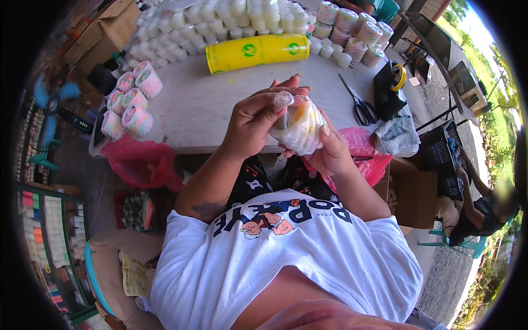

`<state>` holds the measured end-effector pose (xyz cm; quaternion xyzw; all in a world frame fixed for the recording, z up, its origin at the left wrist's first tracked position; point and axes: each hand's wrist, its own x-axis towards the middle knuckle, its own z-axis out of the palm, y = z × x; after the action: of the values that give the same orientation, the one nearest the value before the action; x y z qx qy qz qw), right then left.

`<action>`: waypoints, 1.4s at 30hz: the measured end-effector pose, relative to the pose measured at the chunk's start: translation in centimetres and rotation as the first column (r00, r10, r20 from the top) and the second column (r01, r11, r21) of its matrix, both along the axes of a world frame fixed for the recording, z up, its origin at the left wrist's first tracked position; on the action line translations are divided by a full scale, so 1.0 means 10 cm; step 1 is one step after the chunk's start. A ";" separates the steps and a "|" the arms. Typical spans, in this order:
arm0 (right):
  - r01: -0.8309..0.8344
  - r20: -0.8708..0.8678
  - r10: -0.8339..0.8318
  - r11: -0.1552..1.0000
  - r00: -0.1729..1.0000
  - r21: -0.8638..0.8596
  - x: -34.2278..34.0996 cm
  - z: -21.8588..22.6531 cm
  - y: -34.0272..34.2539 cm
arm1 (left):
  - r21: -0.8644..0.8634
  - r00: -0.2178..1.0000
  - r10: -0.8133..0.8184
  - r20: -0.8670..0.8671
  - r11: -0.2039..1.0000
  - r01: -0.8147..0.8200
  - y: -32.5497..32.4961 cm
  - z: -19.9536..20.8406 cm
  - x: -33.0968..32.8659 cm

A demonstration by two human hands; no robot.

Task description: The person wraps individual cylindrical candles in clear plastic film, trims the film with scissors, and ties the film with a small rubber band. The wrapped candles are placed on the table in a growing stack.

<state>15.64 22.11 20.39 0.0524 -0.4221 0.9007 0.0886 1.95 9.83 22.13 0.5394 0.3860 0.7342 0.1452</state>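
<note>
Above the near edge of the table, both my hands hold a rounded white bundle [300, 132] wrapped in clear plastic film, with some yellow and pastel colour showing through. My left hand [256, 118] is closed on a gathered, knob-like end of the film at the bundle's upper left. My right hand [331, 151] wraps round its lower right side, thumb on the front. Farther back on the table lies a thick roll of yellow printed film [258, 53]. Several pastel-patterned wrapped bundles [135, 99] sit to the left of my hands.
Rows of small white cup-like pieces [220, 22] fill the table's back. More wrapped bundles [368, 33] stack at back right. Scissors [360, 104], a black tape dispenser [388, 91] and a grey cloth [397, 135] lie right. Pink plastic bags [140, 162] hang at the edge. Another person [478, 212] sits at right.
</note>
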 end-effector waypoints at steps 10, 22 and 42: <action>0.496 -0.416 -0.396 0.853 0.818 0.163 -0.04 0.11 -0.29 | 0.235 0.923 -0.117 0.367 0.972 0.029 0.04 0.10 0.14; 0.385 -0.324 -0.369 0.923 0.871 -0.016 0.02 0.19 -0.29 | 0.048 0.820 -0.036 0.571 0.999 0.010 0.07 0.09 0.08; 0.074 -0.103 -0.025 0.859 0.994 0.507 -0.15 0.04 0.28 | -0.104 0.991 0.089 0.095 0.991 -0.079 0.15 -0.02 -0.01</action>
<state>14.19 24.90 20.81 0.1050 -0.6417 0.7511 0.1144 1.87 11.33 21.94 0.4774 0.4371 0.7452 0.1602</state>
